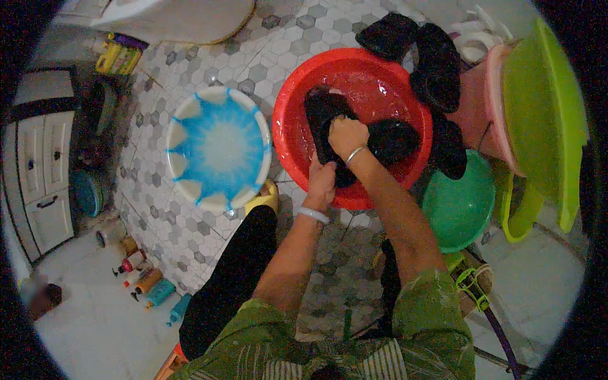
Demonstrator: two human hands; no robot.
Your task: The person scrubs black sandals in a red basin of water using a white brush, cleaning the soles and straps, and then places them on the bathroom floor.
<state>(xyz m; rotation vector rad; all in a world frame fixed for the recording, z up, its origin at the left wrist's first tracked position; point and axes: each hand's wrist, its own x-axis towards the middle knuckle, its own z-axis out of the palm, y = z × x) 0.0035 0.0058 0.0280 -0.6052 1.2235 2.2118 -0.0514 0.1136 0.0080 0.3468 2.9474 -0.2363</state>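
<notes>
Sitting on the hex-tile floor (152,130) off to the left is a blue-and-white basin (218,149), and next to it there's a red basin (286,139) where the left grip (322,180) is wrapped around the near part of a dark shoe (320,117). The right grip (348,136) is balled up against that shoe, though I can't tell if anything's inside the fist. Further right, another black shoe (396,142) lies in the same basin, then a green basin (459,202) past the rim.
</notes>
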